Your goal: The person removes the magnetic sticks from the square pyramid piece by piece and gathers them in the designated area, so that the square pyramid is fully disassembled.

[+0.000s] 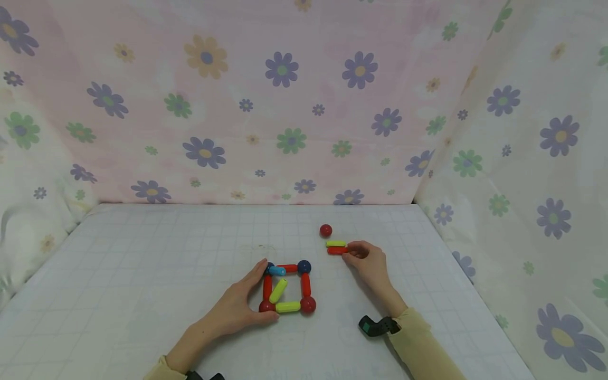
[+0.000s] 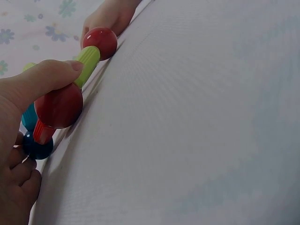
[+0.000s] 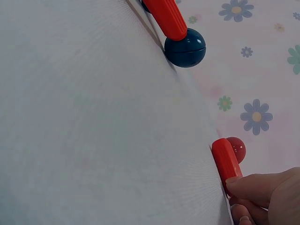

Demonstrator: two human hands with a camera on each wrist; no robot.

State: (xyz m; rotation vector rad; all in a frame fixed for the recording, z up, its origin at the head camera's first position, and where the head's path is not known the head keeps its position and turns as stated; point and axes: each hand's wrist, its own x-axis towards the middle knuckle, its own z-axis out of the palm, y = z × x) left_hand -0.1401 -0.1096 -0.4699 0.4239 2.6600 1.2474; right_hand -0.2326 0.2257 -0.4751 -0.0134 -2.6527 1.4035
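A square of magnetic rods and balls lies on the table, with three red rods, a yellow-green front rod (image 1: 288, 306), two blue balls at the back and two red balls at the front. A light blue rod (image 1: 277, 271) and a second yellow-green rod (image 1: 279, 290) stick up from its left corners. My left hand (image 1: 233, 306) grips that left side, thumb by the front red ball (image 2: 60, 106) and fingers at the back blue ball (image 2: 38, 146). To the right, my right hand (image 1: 372, 266) pinches the end of a loose red rod (image 3: 226, 159).
Beside the loose red rod lies a yellow-green rod (image 1: 335, 243), with a single red ball (image 1: 325, 230) just behind. Flowered cloth (image 1: 256, 105) walls off the back and sides of the white table (image 1: 142, 253). A black band (image 1: 375, 326) is around the right wrist.
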